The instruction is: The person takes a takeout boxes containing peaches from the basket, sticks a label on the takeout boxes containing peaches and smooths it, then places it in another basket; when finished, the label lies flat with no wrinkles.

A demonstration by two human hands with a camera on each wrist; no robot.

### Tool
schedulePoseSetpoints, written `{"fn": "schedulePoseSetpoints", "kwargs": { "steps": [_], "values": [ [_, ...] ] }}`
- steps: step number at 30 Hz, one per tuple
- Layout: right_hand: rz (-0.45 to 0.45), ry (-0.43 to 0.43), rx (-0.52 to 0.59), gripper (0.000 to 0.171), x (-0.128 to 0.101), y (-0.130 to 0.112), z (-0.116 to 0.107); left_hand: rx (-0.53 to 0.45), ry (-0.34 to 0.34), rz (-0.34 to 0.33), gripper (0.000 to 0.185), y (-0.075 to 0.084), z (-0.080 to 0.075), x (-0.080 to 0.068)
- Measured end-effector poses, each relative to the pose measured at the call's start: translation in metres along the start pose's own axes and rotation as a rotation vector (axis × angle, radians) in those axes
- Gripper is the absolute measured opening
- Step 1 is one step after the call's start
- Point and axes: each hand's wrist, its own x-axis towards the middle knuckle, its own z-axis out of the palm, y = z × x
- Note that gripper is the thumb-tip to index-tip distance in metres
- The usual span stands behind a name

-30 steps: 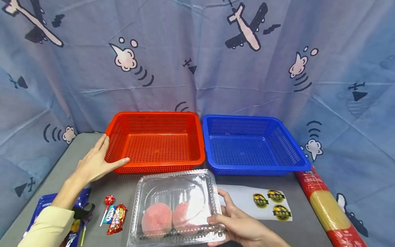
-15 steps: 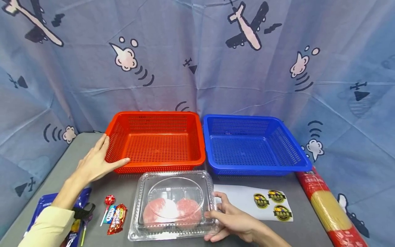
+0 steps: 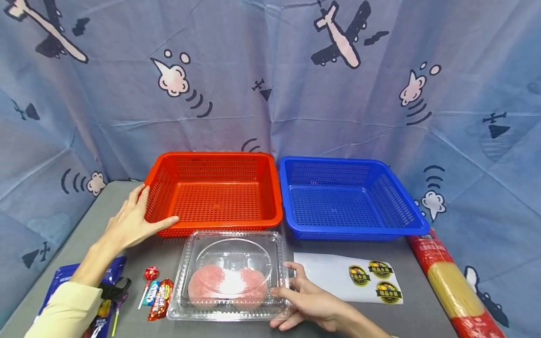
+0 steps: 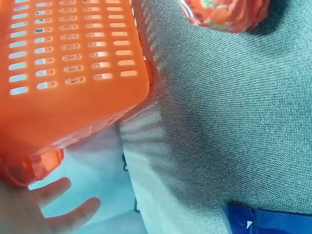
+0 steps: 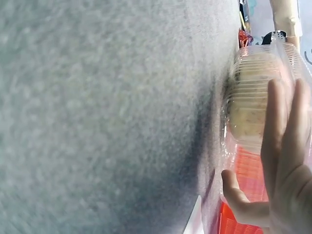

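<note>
A clear plastic clamshell box [image 3: 276,244], lid down, holds two round pink peaches [image 3: 207,284]. It lies on the table in front of the red basket [image 3: 220,224]. My right hand [image 3: 310,300] is at the box's right side, thumb over the lid's edge. In the right wrist view two of its fingers [image 5: 275,126] stretch straight along the box. My left hand [image 3: 131,220] rests on the red basket's front left corner, thumb along the front rim and fingers along the left side. Its visible fingers are straight and spread in the left wrist view.
A blue basket [image 3: 359,231] stands beside the red one. Right of the box lie a white sticker sheet [image 3: 329,277] and a noodle pack [image 3: 454,286]. At left are a lollipop [image 3: 151,273], small candy packets [image 3: 160,300] and a blue bag [image 3: 63,277].
The box of peaches has come down flatter and slid left and slightly back, with my right hand moving along beside it. My left hand has stayed on the red basket.
</note>
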Motion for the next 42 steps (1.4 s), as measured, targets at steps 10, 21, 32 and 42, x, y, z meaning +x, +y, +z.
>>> {"fn": "schedulePoseSetpoints", "kwargs": {
  "steps": [10, 21, 32, 42],
  "values": [
    [-0.038, 0.043, -0.142, 0.077, -0.001, 0.001, -0.006, 0.039, 0.102, 0.050, 0.118, -0.002, 0.002, -0.004],
    [-0.217, 0.038, -0.391, 0.068, -0.014, -0.015, -0.047, 0.083, 0.282, 0.229, 0.099, 0.016, 0.004, -0.019],
    [-0.457, 0.293, -0.948, 0.048, -0.033, -0.029, -0.121, -0.007, 0.209, 0.364, 0.106, 0.056, 0.014, -0.061],
    [-0.201, 0.365, -1.208, 0.071, -0.045, -0.021, -0.157, -0.047, 0.157, 0.481, 0.121, 0.073, 0.042, -0.092]
  ]
}}
